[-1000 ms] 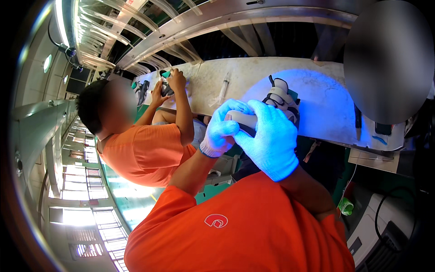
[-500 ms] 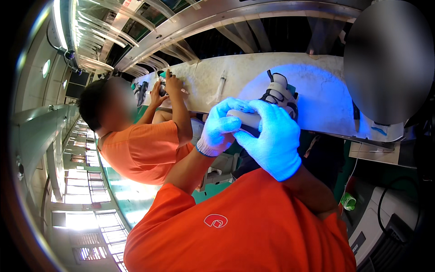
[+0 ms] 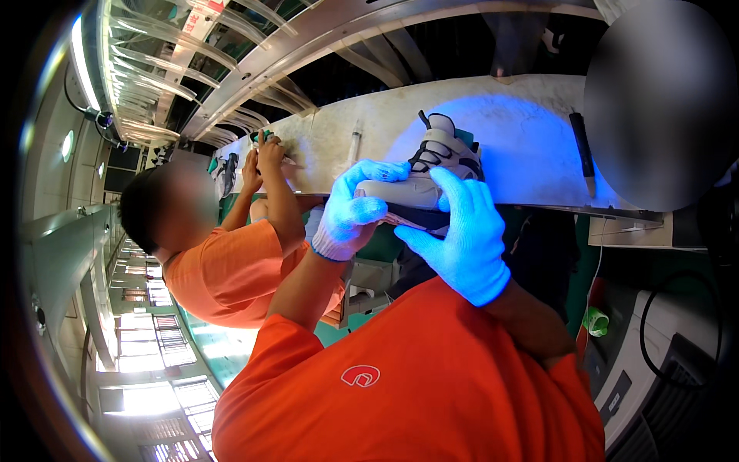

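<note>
My left hand [image 3: 350,212], in a pale glove lit blue, grips one end of a light grey shoe sole [image 3: 396,192] with a dark underside. My right hand [image 3: 466,239], gloved alike, straddles the sole's other end, its index finger at the upper edge and its thumb spread along the lower edge. Part of that end is hidden by the fingers. Just behind both hands, a grey and white shoe [image 3: 446,150] with black laces stands on the pale worktable [image 3: 531,181], under a blue pool of light.
At the left, a co-worker in an orange shirt [image 3: 231,262] handles a small item by another shoe [image 3: 225,173]. A clear syringe-like tube [image 3: 355,142] and a black stick-shaped tool [image 3: 582,146] lie on the table. Metal framing [image 3: 308,50] runs behind. A pale machine [image 3: 635,369] stands lower right.
Both hands have moved slightly left with the sole, which is now turned to show more of its side. My right thumb and fingers have spread apart. The black tool has come into view.
</note>
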Motion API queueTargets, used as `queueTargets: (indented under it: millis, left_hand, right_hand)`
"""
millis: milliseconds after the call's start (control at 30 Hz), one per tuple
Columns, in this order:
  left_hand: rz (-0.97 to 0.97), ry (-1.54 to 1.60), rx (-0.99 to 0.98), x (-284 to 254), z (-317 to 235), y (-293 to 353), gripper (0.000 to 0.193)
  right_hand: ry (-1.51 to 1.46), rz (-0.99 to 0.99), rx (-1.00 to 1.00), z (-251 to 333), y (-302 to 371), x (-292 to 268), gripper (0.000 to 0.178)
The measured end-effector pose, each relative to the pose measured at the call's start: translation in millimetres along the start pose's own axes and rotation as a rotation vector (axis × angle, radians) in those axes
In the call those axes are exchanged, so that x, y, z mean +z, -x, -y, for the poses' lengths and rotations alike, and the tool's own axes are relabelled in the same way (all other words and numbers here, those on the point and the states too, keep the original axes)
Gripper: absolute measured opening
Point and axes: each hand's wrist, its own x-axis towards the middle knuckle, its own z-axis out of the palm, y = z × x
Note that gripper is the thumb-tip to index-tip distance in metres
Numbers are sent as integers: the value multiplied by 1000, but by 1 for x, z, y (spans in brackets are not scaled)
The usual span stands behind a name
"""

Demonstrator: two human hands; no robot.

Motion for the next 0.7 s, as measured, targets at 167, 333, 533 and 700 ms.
queueTargets:
  millis: [167, 333, 533, 700]
  left_hand:
    - [1, -17, -26, 4, -5, 1, 62]
    - [15, -10, -32, 0, -5, -2, 59]
    - [18, -16, -42, -1, -8, -3, 59]
    - [11, -39, -48, 0, -11, -5, 60]
  right_hand:
    - [-82, 16, -19, -10, -2, 4, 83]
    - [-177, -2, 14, -15, -8, 10, 78]
    - [-129, 6, -11, -18, -8, 13, 77]
    - [-115, -32, -51, -16, -3, 17, 75]
